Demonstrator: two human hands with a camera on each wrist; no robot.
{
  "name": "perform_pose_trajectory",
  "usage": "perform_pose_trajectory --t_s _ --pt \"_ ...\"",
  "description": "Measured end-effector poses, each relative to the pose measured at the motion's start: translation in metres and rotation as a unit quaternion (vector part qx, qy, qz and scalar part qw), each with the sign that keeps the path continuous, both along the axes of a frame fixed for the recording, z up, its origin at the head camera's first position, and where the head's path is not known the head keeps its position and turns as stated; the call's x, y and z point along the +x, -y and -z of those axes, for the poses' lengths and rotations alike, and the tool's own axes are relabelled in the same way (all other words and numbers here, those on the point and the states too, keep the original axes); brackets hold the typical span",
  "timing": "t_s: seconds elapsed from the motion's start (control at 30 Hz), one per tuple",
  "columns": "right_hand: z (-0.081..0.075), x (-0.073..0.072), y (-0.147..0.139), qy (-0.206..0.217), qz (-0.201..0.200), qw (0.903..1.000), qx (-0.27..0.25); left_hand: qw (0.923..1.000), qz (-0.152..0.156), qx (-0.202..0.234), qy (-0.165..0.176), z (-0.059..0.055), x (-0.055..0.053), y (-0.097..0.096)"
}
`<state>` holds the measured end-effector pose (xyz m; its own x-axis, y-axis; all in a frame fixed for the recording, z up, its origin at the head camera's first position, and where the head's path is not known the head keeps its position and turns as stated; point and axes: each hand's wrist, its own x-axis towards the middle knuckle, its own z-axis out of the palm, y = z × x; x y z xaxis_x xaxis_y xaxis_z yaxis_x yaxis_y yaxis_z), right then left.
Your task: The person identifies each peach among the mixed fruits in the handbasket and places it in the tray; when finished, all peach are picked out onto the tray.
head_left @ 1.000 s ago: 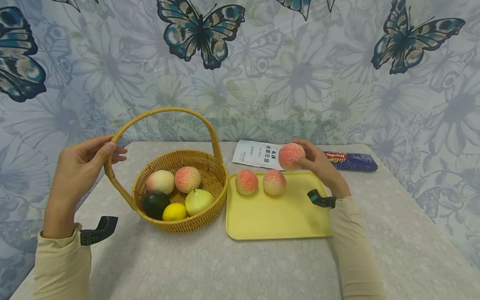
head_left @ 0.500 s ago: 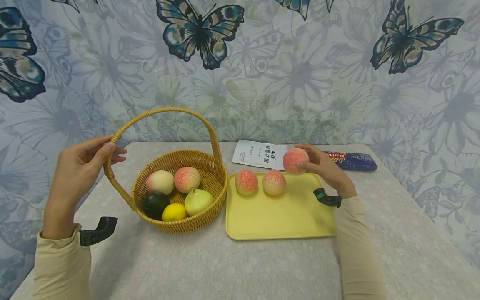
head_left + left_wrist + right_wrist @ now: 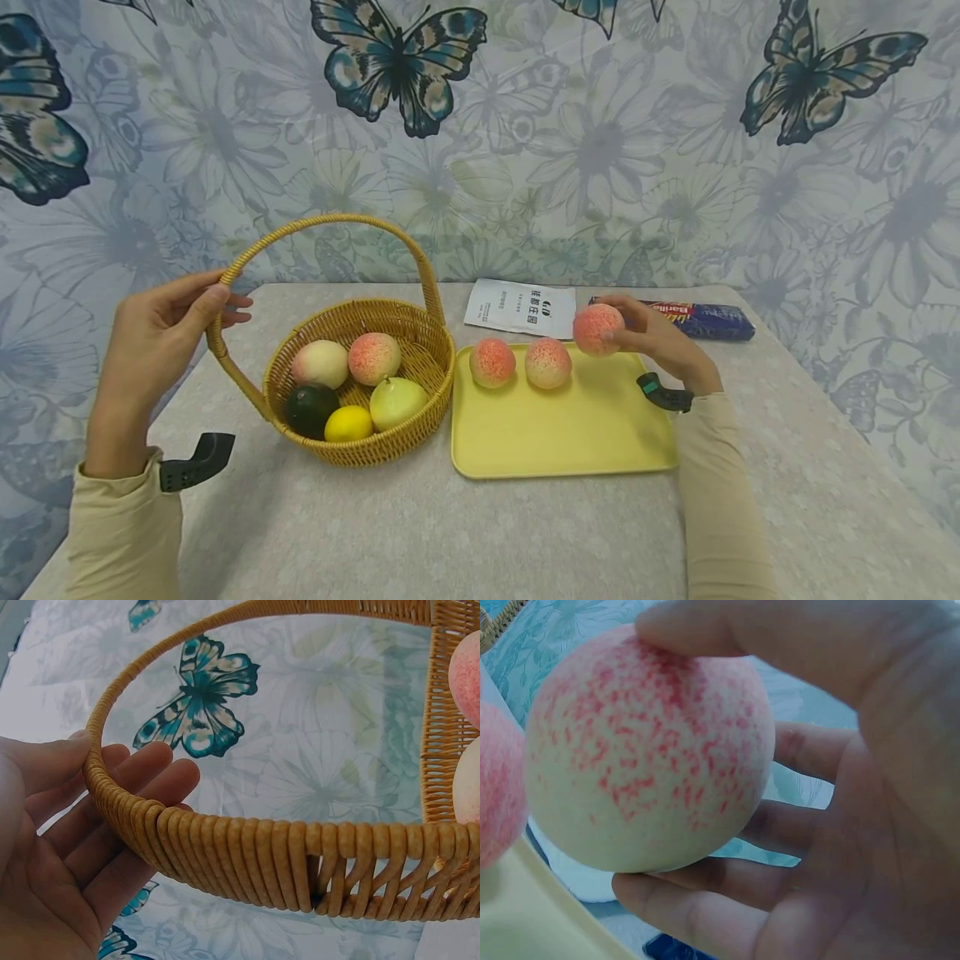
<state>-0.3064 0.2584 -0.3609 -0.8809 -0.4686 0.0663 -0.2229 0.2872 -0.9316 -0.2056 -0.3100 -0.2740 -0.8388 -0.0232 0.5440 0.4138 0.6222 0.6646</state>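
Observation:
My left hand [image 3: 161, 333] grips the left side of the arched handle [image 3: 330, 218] of a yellow wicker basket [image 3: 360, 454]. In the left wrist view the thumb and fingers lie on either side of the handle [image 3: 225, 847]. Inside the basket are two peaches [image 3: 375, 359], a dark green avocado [image 3: 311, 409], a lemon [image 3: 348, 424] and a green pear [image 3: 398, 403]. My right hand [image 3: 660, 337] holds a pink-speckled peach [image 3: 652, 757] between thumb and fingers, over the far right part of a yellow tray [image 3: 562, 433]. Two more peaches [image 3: 548, 363] sit side by side along the tray's far edge.
Behind the tray lies a white printed pouch [image 3: 517, 308]. A blue Barilla packet [image 3: 708, 322] lies at the back right, partly hidden by the right hand. A butterfly-patterned cloth wall [image 3: 585, 150] rises behind the table.
My right hand has moved right and slightly down with the peach, uncovering more of the white pouch. The left hand and basket have stayed in place.

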Motion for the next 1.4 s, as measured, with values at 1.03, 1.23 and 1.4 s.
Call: perform_pose_trajectory --t_s 1.03,1.23,1.4 --pt "0.027 -0.009 -0.013 0.083 -0.004 0.9965 0.015 1.0000 0.000 0.004 0.002 0.001 -0.001 0.001" --pt "0.031 -0.008 -0.013 0.083 0.000 0.9958 0.038 0.9999 0.010 0.010 -0.002 0.001 -0.001 0.001" --pt "0.035 -0.010 -0.014 0.087 -0.013 0.9953 0.041 0.9999 0.007 0.008 0.001 0.001 0.000 0.001"
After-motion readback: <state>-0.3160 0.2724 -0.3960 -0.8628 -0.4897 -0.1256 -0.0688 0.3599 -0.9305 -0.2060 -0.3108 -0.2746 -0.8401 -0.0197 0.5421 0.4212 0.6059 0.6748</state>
